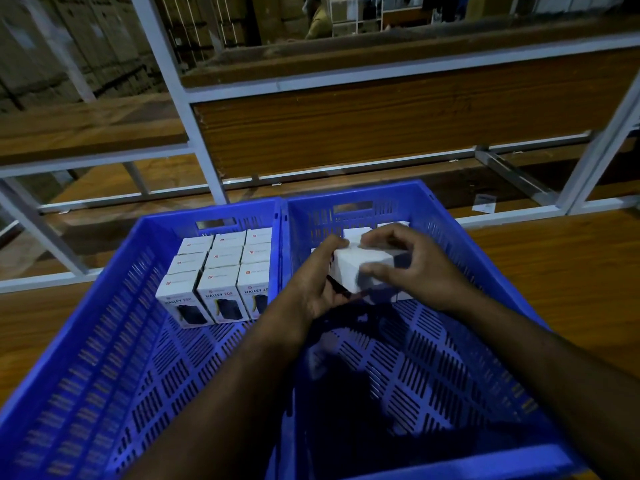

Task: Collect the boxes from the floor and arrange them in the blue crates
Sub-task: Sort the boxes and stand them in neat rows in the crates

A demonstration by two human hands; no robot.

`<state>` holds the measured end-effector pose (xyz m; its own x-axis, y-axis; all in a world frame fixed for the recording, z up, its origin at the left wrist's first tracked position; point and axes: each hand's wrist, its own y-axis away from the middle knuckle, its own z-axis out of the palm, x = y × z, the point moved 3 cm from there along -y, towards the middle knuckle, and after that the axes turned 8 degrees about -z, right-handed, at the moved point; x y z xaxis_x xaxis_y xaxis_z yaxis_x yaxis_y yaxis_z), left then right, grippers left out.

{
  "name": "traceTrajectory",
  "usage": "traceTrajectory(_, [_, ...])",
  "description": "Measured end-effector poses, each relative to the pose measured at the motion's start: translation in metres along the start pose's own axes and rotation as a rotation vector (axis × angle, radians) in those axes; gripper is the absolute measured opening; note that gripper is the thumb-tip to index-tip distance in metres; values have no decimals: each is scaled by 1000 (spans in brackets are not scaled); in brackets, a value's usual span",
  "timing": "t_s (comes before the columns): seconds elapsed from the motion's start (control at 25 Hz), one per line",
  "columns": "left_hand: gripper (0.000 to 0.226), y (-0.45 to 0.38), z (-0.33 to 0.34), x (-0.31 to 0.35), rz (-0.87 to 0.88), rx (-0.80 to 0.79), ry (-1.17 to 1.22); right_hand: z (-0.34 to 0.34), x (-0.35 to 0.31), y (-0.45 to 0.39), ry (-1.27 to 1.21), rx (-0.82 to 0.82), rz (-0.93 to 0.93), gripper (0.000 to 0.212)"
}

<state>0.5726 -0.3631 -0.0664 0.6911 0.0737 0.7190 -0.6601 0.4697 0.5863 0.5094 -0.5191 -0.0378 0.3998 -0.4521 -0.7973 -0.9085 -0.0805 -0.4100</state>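
Head view: both hands, left hand (311,289) and right hand (412,268), gripping white box (360,268) over right crate (485,258), risking crooked seating against hidden neighbours.

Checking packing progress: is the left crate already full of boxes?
No. The left crate holds upright white boxes only in its far part, packed in rows, while the near part of its perforated floor is bare.

A white metal rack (180,98) with wooden shelves (381,133) stands just ahead, over a wooden floor (571,278). A small paper slip (484,203) lies on the floor by the rack's right leg. Beyond the rack, stacked cardboard cartons (69,46) fill the left, and a person in a yellowish top (318,20) stands far back.
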Motion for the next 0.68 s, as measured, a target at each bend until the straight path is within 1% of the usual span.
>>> traceTrajectory(0.04, [47, -1, -1, 0, 14, 8, -15, -4, 2, -1, -34, 98, 34, 40])
traceTrajectory(0.12, [38, -3, -1, 1, 58, 11, -4, -13, 7, -4, 84, 370, 62, 34])
traceTrajectory(0.16, [36, -3, -1, 2, 81, 8, 17, -17, 12, -5, 143, 471, 101, 38])
traceTrajectory(0.2, [35, -3, 0, 2, 96, 1, 42, -19, 19, -6, 139, 520, 183, 46])
traceTrajectory(0.24, [34, -3, 1, 2, 105, -4, 70, -19, 26, -6, 33, 512, 292, 57])
traceTrajectory(0.28, [32, -4, 1, 3, 110, -11, 95, -15, 33, -7, -150, 470, 400, 66])
traceTrajectory(0.32, [30, -4, 2, 3, 115, -21, 111, -8, 38, -6, -345, 399, 502, 68])
traceTrajectory(0.36, [29, -5, 2, 2, 118, -23, 112, 0, 38, -6, -494, 310, 568, 60])
traceTrajectory(0.4, [31, -5, 2, 1, 113, -29, 111, 7, 35, -5, -567, 238, 584, 47])
traceTrajectory(0.44, [35, -5, 2, 1, 104, -33, 99, 13, 33, -5, -575, 199, 563, 39])
traceTrajectory(0.52, [44, -3, 2, 0, 101, 13, 22, 18, 31, -5, -464, 217, 457, 40])
traceTrajectory(0.6, [38, -1, 3, 0, 117, 88, -48, 14, 25, -6, -163, 235, 269, 46])
traceTrajectory(0.64, [42, -1, 2, 0, 103, 81, -27, 11, 22, -7, -1, 213, 170, 49])
traceTrajectory(0.68, [52, -2, 2, -1, 68, 42, 36, 8, 19, -8, 130, 194, 86, 51])
